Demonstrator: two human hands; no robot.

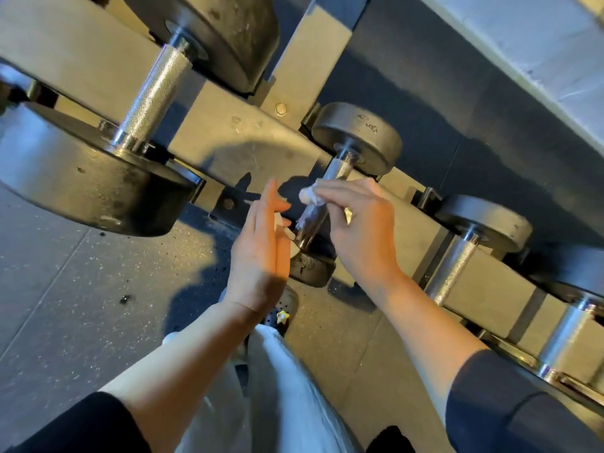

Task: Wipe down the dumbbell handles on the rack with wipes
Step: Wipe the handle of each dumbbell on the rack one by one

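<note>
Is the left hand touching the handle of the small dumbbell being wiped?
Cannot tell. In the head view the left hand is open beside the handle, its fingertips hidden near the lower end; the right hand holds the wipe on it.

- The small dumbbell handle [327,191] is shiny metal with a rough, bumpy grip.
- The wipe [309,193] looks like soft white paper or cloth.
- The big dumbbell's end [88,181] is dull, dark and scuffed.
- The floor [81,305] is speckled and matt.
</note>
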